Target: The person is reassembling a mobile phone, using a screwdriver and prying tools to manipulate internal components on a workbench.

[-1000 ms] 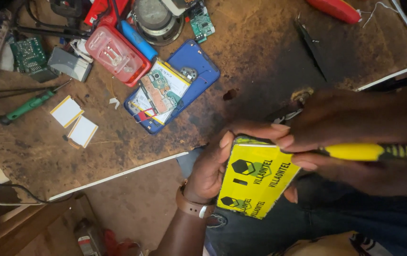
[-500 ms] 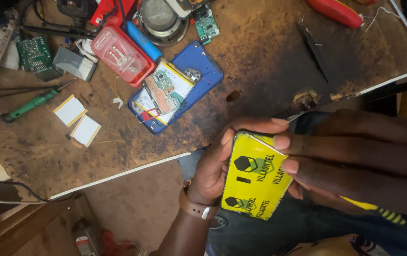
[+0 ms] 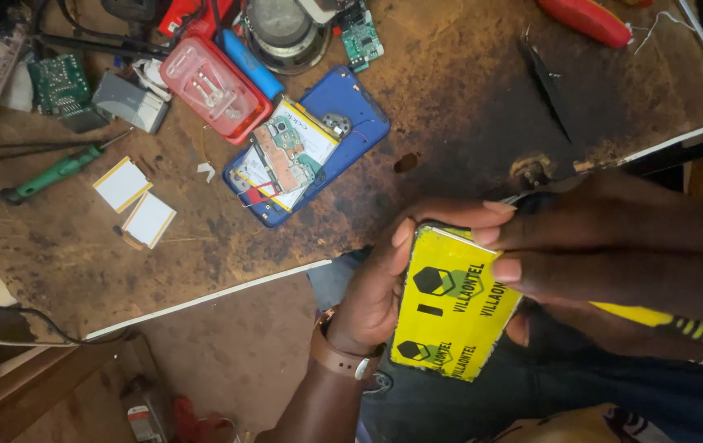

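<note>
Cluttering the scorched wooden workbench (image 3: pixel 466 107), an opened blue phone (image 3: pixel 306 156) lies.

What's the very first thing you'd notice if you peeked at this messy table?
The bright yellow flat pack, low in the middle, gripped by the left hand with the right hand laid across its upper corner. That right hand also holds a yellow-handled tool. Next comes the opened blue phone with its insides showing, up on the worn wooden bench, beside a red clear case.
</note>
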